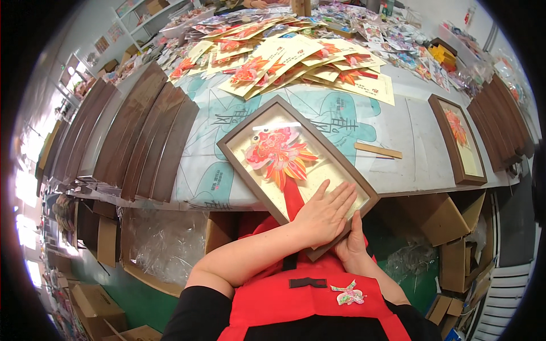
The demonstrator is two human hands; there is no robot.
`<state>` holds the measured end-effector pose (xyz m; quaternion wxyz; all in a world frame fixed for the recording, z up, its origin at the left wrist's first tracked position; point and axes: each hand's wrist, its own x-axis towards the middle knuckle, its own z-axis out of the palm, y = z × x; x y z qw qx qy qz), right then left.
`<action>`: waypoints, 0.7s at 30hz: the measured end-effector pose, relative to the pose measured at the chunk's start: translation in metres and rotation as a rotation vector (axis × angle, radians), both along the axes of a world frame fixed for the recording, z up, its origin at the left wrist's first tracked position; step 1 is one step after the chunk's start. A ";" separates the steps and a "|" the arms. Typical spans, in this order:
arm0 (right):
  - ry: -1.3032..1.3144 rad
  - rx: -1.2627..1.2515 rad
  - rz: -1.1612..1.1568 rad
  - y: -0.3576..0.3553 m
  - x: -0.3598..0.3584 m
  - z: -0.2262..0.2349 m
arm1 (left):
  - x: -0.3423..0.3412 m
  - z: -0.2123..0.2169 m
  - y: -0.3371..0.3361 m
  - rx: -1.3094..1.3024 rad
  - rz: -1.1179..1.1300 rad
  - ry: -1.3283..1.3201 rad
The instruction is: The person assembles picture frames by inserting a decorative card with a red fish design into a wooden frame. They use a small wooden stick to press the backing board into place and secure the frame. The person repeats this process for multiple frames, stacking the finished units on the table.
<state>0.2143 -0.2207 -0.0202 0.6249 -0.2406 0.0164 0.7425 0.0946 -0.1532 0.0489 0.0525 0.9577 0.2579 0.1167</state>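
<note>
A brown shadow-box picture frame (230,144) lies tilted across the table's near edge, its lower corner over my lap. Inside it, a red and orange goldfish ornament (281,149) with a red ribbon-like tail sits on a cream backing. My left hand (325,215) rests flat on the frame's front near its lower right end, fingers stretched out. My right hand (352,243) grips the frame's lower right corner edge, thumb up along the side; its other fingers are hidden beneath.
Behind the frame lies a heap of cream goldfish cards (290,62). Brown frames (133,133) stand in a row at left. At right are a finished-looking goldfish frame (458,139), more frames (500,122) and a wooden strip (378,150). A carton with clear plastic (165,244) sits below.
</note>
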 end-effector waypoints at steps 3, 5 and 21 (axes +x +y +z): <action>-0.170 0.013 -0.087 0.002 -0.003 0.011 | -0.018 0.000 -0.003 -0.092 -0.031 -0.020; -0.177 -0.021 -0.054 0.002 -0.001 0.011 | -0.037 0.009 0.025 -0.178 0.334 0.049; -0.172 0.023 -0.066 0.005 0.007 -0.003 | -0.015 0.005 -0.002 -0.036 0.204 0.152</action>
